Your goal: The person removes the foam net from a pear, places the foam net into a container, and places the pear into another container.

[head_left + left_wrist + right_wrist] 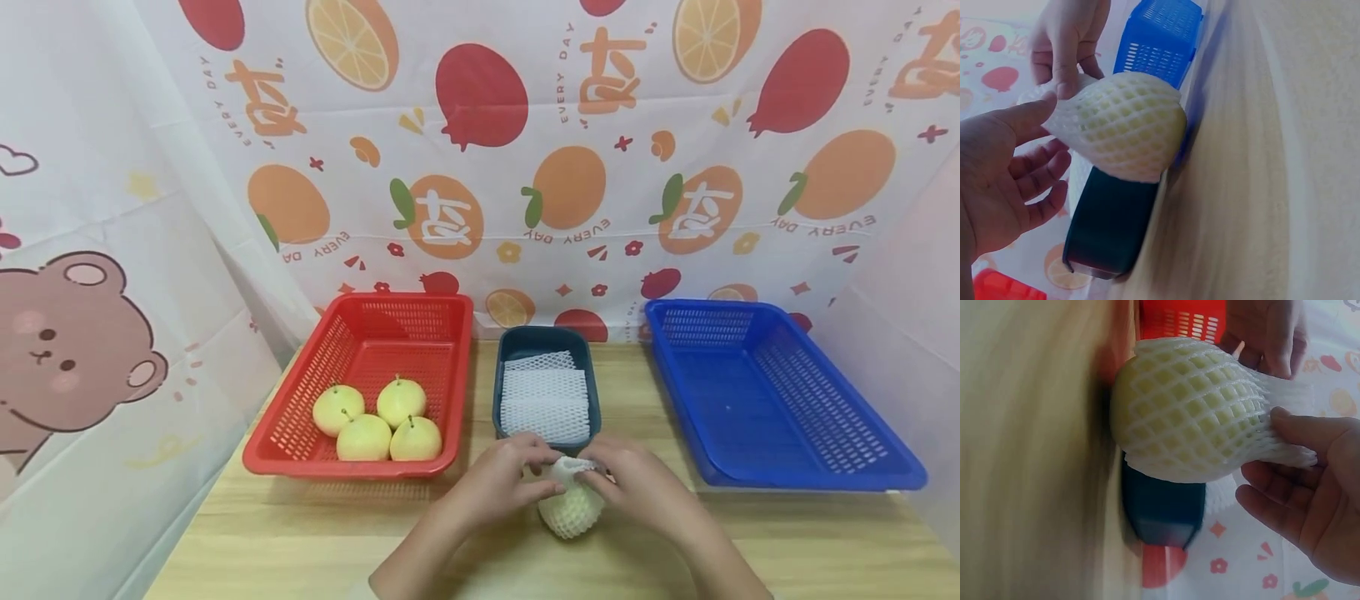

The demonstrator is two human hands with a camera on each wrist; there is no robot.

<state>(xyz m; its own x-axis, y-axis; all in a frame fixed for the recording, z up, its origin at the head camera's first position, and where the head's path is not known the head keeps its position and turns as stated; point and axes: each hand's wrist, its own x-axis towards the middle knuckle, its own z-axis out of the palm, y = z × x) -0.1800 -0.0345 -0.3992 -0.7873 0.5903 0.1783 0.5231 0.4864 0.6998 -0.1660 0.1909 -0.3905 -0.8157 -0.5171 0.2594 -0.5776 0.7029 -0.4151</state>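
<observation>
A pale yellow pear (573, 515) in a white foam net sleeve (1200, 409) is between both hands, close to the table's front. My left hand (501, 478) pinches the loose upper end of the sleeve from the left, thumb and forefinger on its edge. On the opposite side, my right hand (639, 482) pinches the same gathered end; in the right wrist view its thumb presses on the mesh. The pear's bare bottom (1120, 403) shows past the sleeve's other end. Just behind the hands stands a dark teal tray (595, 392) holding flat white foam sleeves (545, 407).
A red basket (462, 375) on the left holds several pears (363, 437). To the right stands a blue basket (720, 392) with nothing visible inside. A fruit-print curtain (517, 200) hangs behind the wooden table (300, 542).
</observation>
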